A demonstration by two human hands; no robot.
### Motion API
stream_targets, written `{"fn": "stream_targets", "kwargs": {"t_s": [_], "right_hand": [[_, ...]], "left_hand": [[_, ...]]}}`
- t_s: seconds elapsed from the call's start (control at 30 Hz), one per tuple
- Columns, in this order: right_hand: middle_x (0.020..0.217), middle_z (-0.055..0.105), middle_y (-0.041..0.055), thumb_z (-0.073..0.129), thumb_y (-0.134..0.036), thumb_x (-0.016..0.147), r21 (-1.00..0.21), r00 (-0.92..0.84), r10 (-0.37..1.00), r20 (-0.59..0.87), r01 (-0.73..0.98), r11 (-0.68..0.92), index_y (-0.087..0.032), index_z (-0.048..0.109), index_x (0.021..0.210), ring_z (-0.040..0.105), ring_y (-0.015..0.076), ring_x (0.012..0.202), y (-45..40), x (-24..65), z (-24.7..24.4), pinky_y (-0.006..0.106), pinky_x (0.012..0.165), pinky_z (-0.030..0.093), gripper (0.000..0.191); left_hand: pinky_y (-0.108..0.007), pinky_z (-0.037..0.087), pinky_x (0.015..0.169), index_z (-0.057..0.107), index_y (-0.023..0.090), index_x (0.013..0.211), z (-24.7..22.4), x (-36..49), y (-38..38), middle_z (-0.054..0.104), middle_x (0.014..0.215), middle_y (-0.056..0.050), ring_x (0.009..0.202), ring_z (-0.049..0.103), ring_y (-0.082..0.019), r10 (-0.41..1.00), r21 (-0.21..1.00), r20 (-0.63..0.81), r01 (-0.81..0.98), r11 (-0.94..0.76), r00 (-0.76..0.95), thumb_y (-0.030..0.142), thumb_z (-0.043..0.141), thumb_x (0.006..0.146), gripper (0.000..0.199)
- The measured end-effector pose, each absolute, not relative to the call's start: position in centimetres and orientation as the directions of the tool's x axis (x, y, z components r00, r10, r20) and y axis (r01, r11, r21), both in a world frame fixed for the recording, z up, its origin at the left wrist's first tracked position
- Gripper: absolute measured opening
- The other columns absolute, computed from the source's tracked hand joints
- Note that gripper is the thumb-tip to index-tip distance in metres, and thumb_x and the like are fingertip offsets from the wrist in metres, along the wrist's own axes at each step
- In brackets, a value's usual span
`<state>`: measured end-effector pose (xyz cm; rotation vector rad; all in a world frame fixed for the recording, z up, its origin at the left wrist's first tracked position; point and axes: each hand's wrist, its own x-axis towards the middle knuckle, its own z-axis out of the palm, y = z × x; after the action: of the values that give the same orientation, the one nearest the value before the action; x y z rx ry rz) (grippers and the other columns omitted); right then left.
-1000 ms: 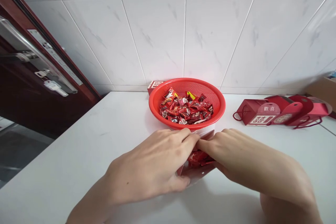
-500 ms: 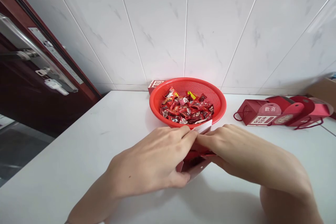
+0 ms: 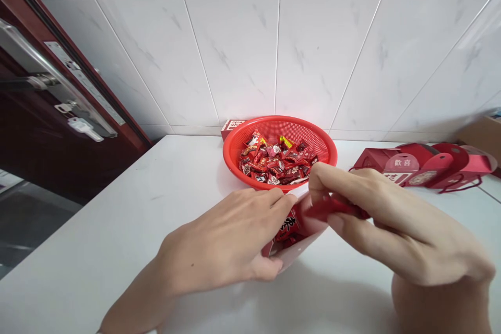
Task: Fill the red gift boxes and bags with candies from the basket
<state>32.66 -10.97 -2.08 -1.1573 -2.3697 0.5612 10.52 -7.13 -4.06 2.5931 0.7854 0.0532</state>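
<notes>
right hand (image 3: 395, 224) overlapping red boxes (image 3: 430, 172), candy basket (image 3: 289, 127) beyond, door (image 3: 35, 135) left

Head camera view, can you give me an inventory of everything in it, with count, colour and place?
Tiled wall: 1, white, behind the table
Door: 1, dark red-brown, far left
Keys: count unclear, silvery, at the door's lock
Table: 1, white, below everything
Basket: 1, red, on the table, centre
Wrapped sweets: many, mostly red, in the basket
Small box: 1, red and white, behind the basket
Handled boxes: several overlapping, red, right
Cardboard box: 1, brown, far right
Open box: 1, red-pink, in left hand
Packets: count unclear, red, inside open box
Blurred item: 1, red, in right hand
Left hand: 1, bare, front centre
Right hand: 1, bare, front right
</notes>
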Motion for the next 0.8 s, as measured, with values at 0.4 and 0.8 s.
{"fn": "stream_targets", "kwargs": {"t_s": [0.4, 0.8], "right_hand": [[0.072, 0.064, -0.0012, 0.056, 0.000, 0.086, -0.297, -0.637, 0.763, 0.104, 0.713, 0.635, -0.019, 0.060, 0.078, 0.049, 0.0110, 0.056, -11.6, 31.2, -4.8, 0.026, 0.054, 0.029, 0.021], [0.084, 0.068, 0.0021, 0.050, 0.000, 0.091, -0.374, -0.660, 0.751, 0.025, 0.691, 0.619, -0.017, 0.063, 0.090, 0.055, 0.0112, 0.060, -10.7, 30.6, -5.6, 0.024, 0.055, 0.037, 0.022]], "left_hand": [[-0.032, 0.045, 0.074, 0.058, 0.023, 0.100, -4.3, 10.4, -7.2, 0.064, 0.090, 0.000, 0.080, 0.062, -0.020, 0.538, 0.408, -0.050, 0.509, -0.758, 0.841, 0.040, 0.059, 0.095, 0.018], [-0.033, 0.048, 0.071, 0.059, 0.022, 0.101, -4.7, 10.2, -7.3, 0.065, 0.093, -0.003, 0.081, 0.064, -0.021, 0.588, 0.364, -0.025, 0.555, -0.748, 0.809, 0.038, 0.057, 0.094, 0.017]]}}
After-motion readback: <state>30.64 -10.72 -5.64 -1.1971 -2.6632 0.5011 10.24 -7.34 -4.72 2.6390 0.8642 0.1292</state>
